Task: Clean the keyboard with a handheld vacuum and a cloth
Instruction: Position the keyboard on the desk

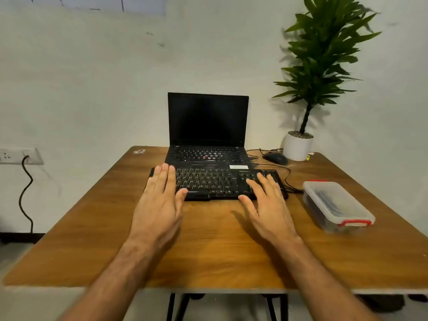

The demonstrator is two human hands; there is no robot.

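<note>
A black external keyboard [213, 181] lies across the middle of the wooden table [208, 239], just in front of an open laptop. My left hand [159, 200] reaches out flat over the keyboard's left end, fingers straight and together. My right hand [266, 202] is spread over the keyboard's right end, fingers straight and slightly apart. Neither hand holds anything. No vacuum or cloth shows in the head view; a clear lidded plastic box [335, 205] with red clips holds dark items I cannot make out.
The black laptop [207, 135] stands open with a dark screen at the table's back. A black mouse [275, 158] and its cables lie right of it. A potted plant [298, 144] occupies the back right corner. A wall socket [18, 155] with a hanging cord is at left.
</note>
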